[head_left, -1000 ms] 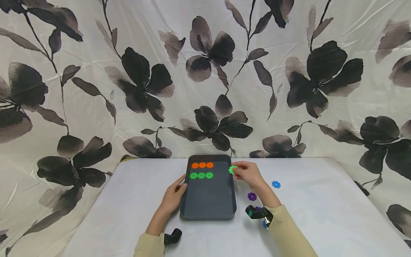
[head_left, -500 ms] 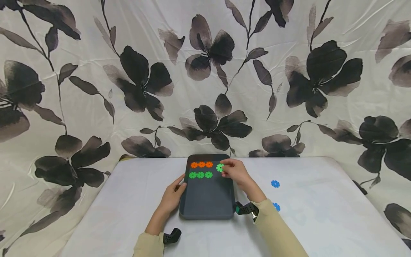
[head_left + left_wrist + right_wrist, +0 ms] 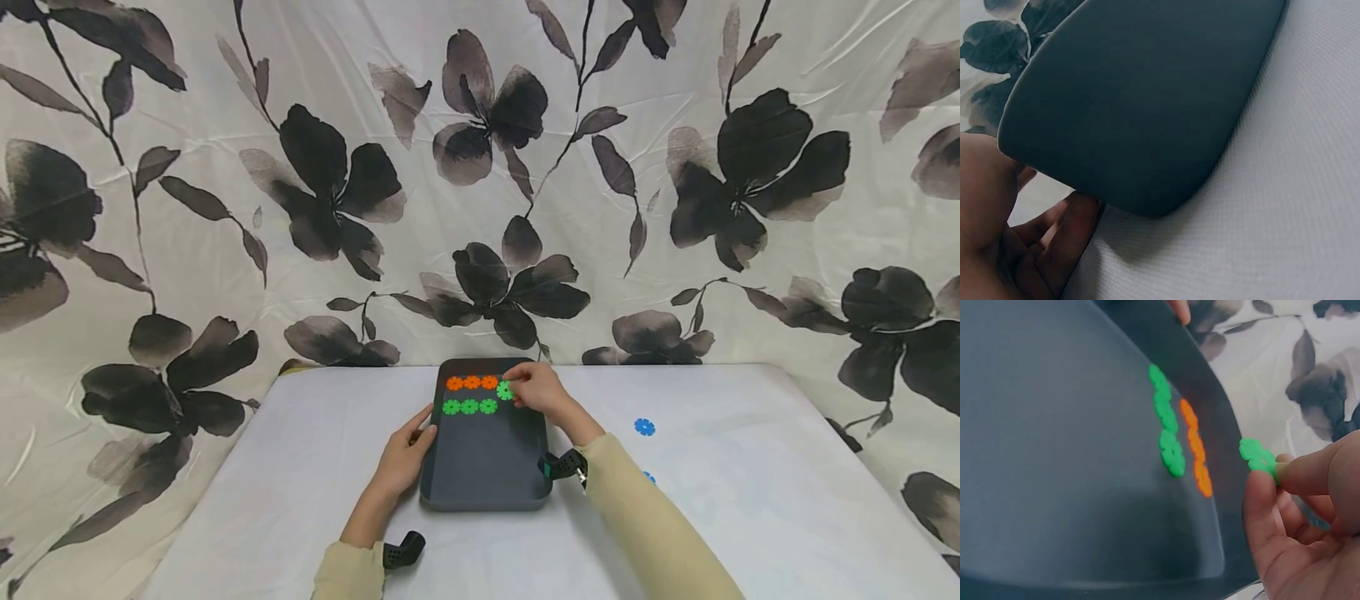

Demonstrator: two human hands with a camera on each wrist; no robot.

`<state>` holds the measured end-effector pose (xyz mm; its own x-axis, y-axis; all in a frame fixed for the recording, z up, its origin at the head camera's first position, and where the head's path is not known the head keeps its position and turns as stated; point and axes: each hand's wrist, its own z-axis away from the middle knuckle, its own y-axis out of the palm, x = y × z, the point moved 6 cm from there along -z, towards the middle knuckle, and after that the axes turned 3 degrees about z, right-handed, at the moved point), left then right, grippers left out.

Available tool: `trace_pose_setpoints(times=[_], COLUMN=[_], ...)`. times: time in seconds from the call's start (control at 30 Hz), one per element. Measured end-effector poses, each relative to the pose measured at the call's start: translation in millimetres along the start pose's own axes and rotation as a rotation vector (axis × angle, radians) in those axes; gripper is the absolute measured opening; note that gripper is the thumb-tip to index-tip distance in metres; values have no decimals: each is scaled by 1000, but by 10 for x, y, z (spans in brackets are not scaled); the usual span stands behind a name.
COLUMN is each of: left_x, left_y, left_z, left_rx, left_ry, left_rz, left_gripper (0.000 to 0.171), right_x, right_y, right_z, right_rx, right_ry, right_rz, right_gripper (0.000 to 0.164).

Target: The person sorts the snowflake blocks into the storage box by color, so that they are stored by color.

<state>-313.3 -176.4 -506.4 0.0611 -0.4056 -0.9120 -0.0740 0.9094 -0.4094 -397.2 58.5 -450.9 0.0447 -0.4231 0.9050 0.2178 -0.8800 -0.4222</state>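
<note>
A dark grey rectangular tray (image 3: 483, 471) lies on the white table. My left hand (image 3: 401, 458) grips its left rim; in the left wrist view the fingers (image 3: 1072, 234) reach the outer wall. Over the tray's far right part, my right hand (image 3: 542, 395) pinches a green flower-shaped notched plastic disc (image 3: 1256, 455) between thumb and fingertips. In the head view this disc appears just right of a row of three orange discs (image 3: 472, 382). Closer to me in the tray is a row of three green discs (image 3: 469, 407).
Blue notched discs (image 3: 645, 427) lie on the table right of the tray, one partly hidden by the right sleeve (image 3: 645, 500). A black wrist camera (image 3: 562, 465) overlaps the tray's right rim. Behind the table hangs a floral cloth (image 3: 480, 183).
My right hand has carried the green disc leftward from the tray's right rim to beside the orange row. The forearm now hides the purple discs. My left hand stays at the rim.
</note>
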Motion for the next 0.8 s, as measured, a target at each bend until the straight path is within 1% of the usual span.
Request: trace_pose_setpoints(times=[0.13, 0.3, 0.43, 0.53, 0.63, 0.8], left_x=[25, 34, 24, 19, 12, -4], left_y=[-5, -14, -16, -22, -31, -25], left_z=[18, 24, 24, 14, 3, 9], left_rx=[-4, -13, -7, -7, -14, -5], left_ry=[3, 10, 9, 8, 10, 11], left_rz=[5, 7, 12, 11, 15, 25], left_gripper=[46, 46, 45, 45, 45, 45], right_x=[-1, -2, 25, 51, 52, 41], right_y=[41, 107, 152, 169, 188, 210], right_z=[-48, -99, -125, -159, -207, -259], right_rx=[25, 77, 111, 120, 136, 174], right_ry=[9, 23, 12, 6, 4, 15], right_rz=[28, 58, 109, 150, 186, 237], right_gripper=[23, 26, 27, 27, 29, 33])
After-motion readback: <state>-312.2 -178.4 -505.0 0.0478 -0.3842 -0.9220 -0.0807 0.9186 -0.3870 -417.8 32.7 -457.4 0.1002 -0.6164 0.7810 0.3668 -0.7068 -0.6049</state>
